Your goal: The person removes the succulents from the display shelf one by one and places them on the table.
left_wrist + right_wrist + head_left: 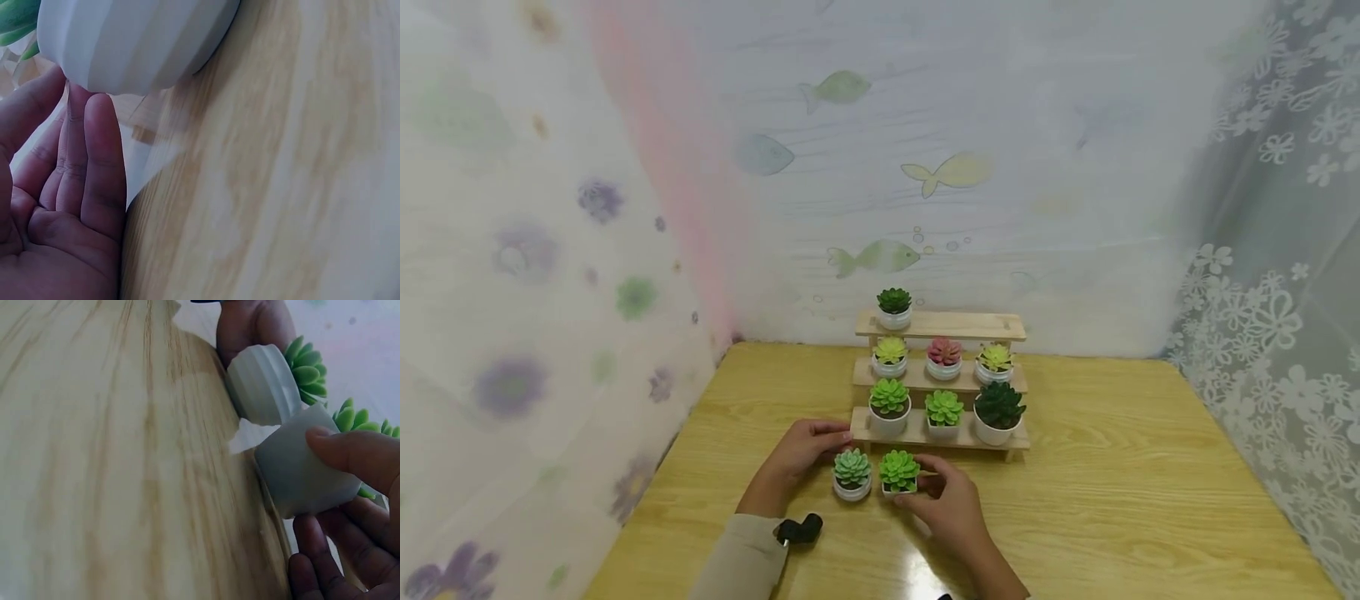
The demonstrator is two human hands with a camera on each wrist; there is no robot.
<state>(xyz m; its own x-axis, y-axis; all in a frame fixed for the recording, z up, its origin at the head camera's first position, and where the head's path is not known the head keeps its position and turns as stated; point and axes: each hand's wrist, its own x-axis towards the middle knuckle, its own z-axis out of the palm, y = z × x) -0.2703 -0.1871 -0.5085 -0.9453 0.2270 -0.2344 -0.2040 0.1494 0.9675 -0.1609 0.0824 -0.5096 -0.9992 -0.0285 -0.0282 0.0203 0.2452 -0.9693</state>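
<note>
My right hand [951,504] pinches a square white pot with a bright green succulent [898,472]; the thumb lies on the pot's wall in the right wrist view, with the fingers on the far side. To its left on the table stands a round, ribbed white pot with a pale green succulent [852,473]. Beside that round pot is my left hand [797,454], its fingers loosely extended and the tips at the left front corner of a wooden tiered stand [973,441]. In the left wrist view, those fingers [103,150] reach up to the ribbed pot [137,44].
Several potted succulents stand on the three tiers: one dark green plant [894,305] on top, a pink one [943,354] between two yellow-green ones in the middle, and three green ones below. A wooden table [1112,467] lies underneath. Patterned curtains [1037,100] hang behind and at the sides.
</note>
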